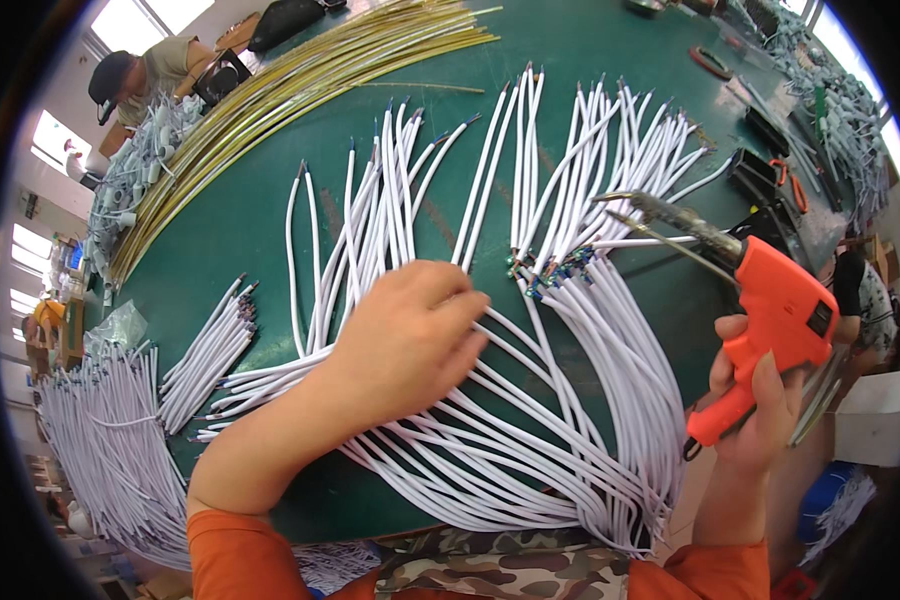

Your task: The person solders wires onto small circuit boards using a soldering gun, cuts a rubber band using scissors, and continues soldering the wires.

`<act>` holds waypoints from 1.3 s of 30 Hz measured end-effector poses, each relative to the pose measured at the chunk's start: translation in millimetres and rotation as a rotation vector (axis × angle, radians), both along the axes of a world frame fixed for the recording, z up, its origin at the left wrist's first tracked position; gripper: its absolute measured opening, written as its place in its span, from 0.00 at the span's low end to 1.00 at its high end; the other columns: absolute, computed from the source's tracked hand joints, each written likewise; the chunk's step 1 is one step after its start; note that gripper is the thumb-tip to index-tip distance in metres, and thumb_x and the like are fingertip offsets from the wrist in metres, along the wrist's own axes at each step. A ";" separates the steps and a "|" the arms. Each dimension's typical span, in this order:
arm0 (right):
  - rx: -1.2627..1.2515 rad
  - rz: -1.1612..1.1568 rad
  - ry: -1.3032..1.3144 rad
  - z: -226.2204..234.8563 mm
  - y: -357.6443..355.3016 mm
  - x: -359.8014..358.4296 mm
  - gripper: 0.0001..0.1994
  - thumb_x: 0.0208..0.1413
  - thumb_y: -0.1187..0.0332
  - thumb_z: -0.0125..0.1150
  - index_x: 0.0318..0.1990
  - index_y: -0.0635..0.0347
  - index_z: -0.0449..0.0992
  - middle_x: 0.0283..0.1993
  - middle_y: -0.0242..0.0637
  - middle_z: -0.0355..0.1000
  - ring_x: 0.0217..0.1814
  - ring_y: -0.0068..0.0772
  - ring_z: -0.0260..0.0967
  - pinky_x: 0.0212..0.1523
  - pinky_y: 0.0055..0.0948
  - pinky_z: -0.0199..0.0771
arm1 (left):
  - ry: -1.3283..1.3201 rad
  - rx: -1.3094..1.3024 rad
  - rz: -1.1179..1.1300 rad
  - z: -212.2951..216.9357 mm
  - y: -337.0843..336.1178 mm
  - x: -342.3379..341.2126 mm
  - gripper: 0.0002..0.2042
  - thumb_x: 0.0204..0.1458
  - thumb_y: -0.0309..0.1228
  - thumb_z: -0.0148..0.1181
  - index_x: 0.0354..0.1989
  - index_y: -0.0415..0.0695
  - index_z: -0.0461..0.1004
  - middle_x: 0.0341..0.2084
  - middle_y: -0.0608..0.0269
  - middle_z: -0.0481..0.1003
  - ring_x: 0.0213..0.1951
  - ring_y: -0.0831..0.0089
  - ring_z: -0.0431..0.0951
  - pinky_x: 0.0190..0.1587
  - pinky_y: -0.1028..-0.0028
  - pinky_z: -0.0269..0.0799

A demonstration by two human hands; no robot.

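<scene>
My right hand [765, 410] is wrapped round the handle of an orange soldering gun [785, 300], held up at the right. The gun's metal tip [650, 205] points left, over the stripped ends of a white cable bundle [635, 350]. My left hand [415, 335] is closed above the middle of the table, its fingers curled down over loose white cables [515, 420]. What those fingertips pinch, if anything, is hidden behind the hand. Beyond it, short white cables [395, 200] with dark ends lie fanned out, and more white cables [600, 140] lie further right.
The green table [230, 190] carries a long sheaf of yellow tubes [300, 85] at the far left. Bundled white cables [120, 440] hang over the left edge. Orange-handled pliers [795, 188] and a heap of grey cables [830, 90] lie at right. Another person [150, 75] sits across the table.
</scene>
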State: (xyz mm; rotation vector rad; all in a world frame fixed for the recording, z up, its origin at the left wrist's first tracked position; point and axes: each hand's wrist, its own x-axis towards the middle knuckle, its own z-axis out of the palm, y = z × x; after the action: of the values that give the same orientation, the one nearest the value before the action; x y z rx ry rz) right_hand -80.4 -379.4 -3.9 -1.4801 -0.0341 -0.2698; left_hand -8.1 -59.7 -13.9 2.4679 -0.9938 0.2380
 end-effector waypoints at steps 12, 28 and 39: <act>0.575 0.228 -0.016 -53.4 -24.9 -8.2 0.26 0.65 0.58 0.54 0.64 0.65 0.61 0.54 0.49 0.72 0.62 0.55 0.67 0.65 0.60 0.61 | 0.083 0.116 -0.124 -13.9 10.2 -26.2 0.17 0.49 0.35 0.67 0.47 0.45 0.79 0.38 0.56 0.69 0.42 0.57 0.71 0.47 0.62 0.69; 0.785 0.303 0.003 -68.3 -5.3 -42.2 0.26 0.65 0.51 0.52 0.65 0.55 0.61 0.57 0.40 0.70 0.67 0.50 0.61 0.69 0.60 0.54 | 0.095 0.085 -0.223 -8.3 73.4 -83.3 0.11 0.51 0.28 0.65 0.43 0.47 0.80 0.35 0.60 0.71 0.39 0.60 0.72 0.43 0.64 0.69; 0.772 0.339 -0.076 -77.7 -18.4 -32.5 0.27 0.64 0.51 0.53 0.66 0.51 0.60 0.58 0.39 0.70 0.68 0.46 0.59 0.69 0.65 0.50 | 0.097 0.199 -0.009 14.6 -41.6 -45.8 0.39 0.56 0.50 0.59 0.72 0.44 0.51 0.69 0.34 0.46 0.71 0.41 0.47 0.71 0.56 0.47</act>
State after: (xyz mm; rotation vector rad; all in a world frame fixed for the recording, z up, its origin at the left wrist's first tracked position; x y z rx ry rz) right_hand -112.8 -397.7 -81.6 -0.6789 -0.2160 -0.0459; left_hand -53.9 -101.3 0.7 2.6245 -1.0315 0.0164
